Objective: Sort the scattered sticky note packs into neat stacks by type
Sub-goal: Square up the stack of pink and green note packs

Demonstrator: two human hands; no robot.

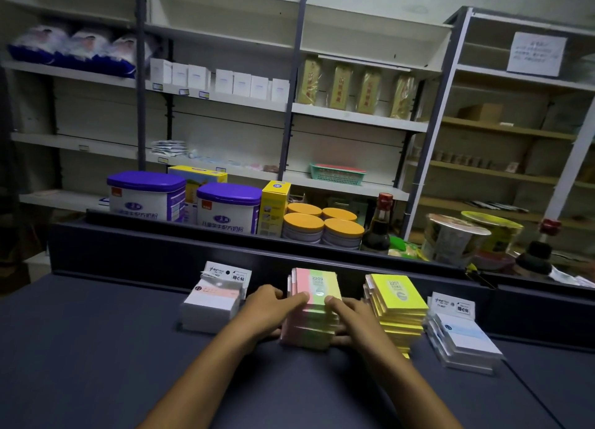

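both hands clamped on the tall stack of pink-and-green striped sticky note packs [314, 309] mid-counter. left hand [269, 309] wraps the stack's left side, fingers curled onto the top pack; right hand [349, 316] holds the right side, forefinger up on the top edge, other fingers down the side near the base. stack is squeezed between the two palms, sits flat on the dark grey counter top [96, 364], slightly ragged at the lower packs

relative to that grip:
- left of left hand, just beside it: stack of white packs with pale pink strip and white hang-tab header cards [214, 300], not touching the hand as far as I can tell
- right of right hand, close against the wrist: stack of bright yellow sticky note packs [397, 306], edges uneven, lower packs fanned out
- further right, past the yellow one: short stack of white packs with pale blue strip and header cards [463, 338], skewed

beyond the grip, behind the counter's raised back edge: two purple-lidded white tins [146, 197], orange-lidded jars [322, 226], dark sauce bottle with red cap [378, 226]
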